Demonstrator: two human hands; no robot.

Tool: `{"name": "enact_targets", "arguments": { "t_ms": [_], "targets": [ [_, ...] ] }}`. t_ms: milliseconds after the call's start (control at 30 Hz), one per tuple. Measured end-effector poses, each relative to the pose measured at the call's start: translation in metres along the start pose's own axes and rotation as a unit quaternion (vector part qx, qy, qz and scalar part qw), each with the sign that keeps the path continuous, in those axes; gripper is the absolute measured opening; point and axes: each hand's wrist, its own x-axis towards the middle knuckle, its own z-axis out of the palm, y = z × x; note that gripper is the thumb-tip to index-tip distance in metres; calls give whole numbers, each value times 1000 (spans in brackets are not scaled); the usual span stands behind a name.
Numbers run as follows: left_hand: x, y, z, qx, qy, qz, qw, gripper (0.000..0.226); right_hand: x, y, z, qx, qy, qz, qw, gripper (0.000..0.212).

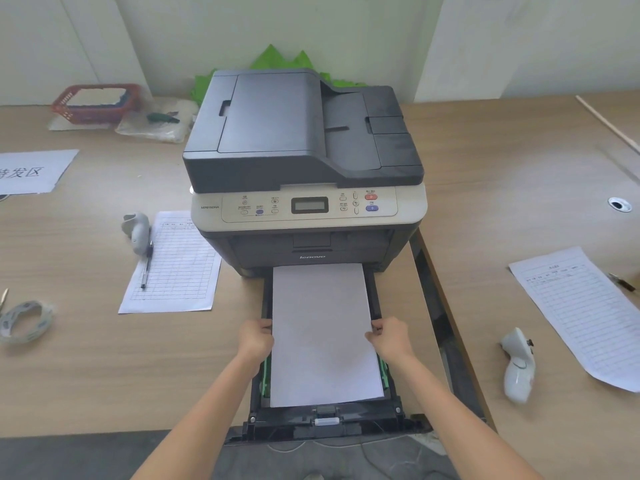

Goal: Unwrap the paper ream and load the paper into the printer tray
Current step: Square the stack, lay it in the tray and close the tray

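Note:
A grey and beige printer (304,161) stands on the wooden desk. Its black paper tray (325,419) is pulled out toward me, past the desk's front edge. A stack of white paper (323,337) lies flat in the tray, its far end under the printer. My left hand (255,337) grips the stack's left edge where it meets the tray's left rail. My right hand (389,336) grips the right edge in the same way. Green side guides show beside the paper below both hands. No ream wrapper is in view.
Left of the printer lie a lined form with a pen (147,268), a white controller (136,230), a tape roll (24,322), a printed sign (33,171) and a red basket (97,102). At the right are another form (581,313) and a second controller (517,365). A gap divides the two desks.

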Motion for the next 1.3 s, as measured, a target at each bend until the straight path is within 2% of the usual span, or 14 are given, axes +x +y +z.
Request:
{"name": "enact_targets", "arguments": {
  "t_ms": [233, 767, 933, 1033, 1133, 1300],
  "targets": [
    [-3, 4, -6, -12, 7, 3, 1000, 49, 4, -6, -5, -58, -49, 27, 997, 27],
    [-3, 4, 0, 63, 24, 26, 997, 46, -9, -10, 5, -178, 38, 19, 983, 19],
    [-8, 4, -3, 108, 14, 37, 993, 47, -12, -12, 6, -181, 57, 11, 982, 16],
    [-12, 4, -7, 87, 21, 35, 995, 48, -14, -12, 1, -160, 73, 6, 984, 14],
    [-17, 4, -8, 68, 17, 44, 997, 51, -14, -8, -7, -104, 52, 10, 993, 19],
    [-26, 2, -6, 116, -13, 65, 991, 60, -19, 3, -10, -53, 17, 11, 998, 32]
  ]
}}
